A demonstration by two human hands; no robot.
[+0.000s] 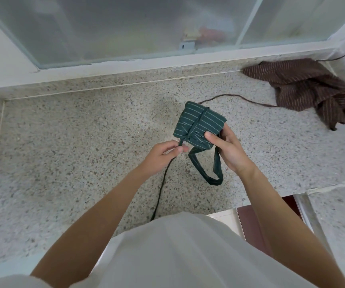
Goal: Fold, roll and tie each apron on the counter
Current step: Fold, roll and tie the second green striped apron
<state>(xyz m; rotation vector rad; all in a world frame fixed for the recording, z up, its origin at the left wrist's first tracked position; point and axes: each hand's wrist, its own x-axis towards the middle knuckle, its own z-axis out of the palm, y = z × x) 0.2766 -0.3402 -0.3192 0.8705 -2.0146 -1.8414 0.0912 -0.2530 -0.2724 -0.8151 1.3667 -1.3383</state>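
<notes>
Head view. The frosted window [125,28] blurs whatever lies behind it; only vague reddish shapes show. The person's white garment [179,256] hides the near edge of the counter [74,132] and the lower end of the thin tie string [161,188]. The right hand's fingers are mostly concealed behind the green apron roll [198,124]. Both forearms reach forward from the bottom of the frame. The left hand [163,156], fingers curled, pinches the tie string just beside the roll's near left corner. The right hand [227,148] clasps the roll's right end, thumb pressed on top. The roll is held over mid-counter, string wrapped across it, wide neck loop [209,171] hanging below. A crumpled brown apron [304,86] lies at the far right, its string [236,98] trailing leftward.
</notes>
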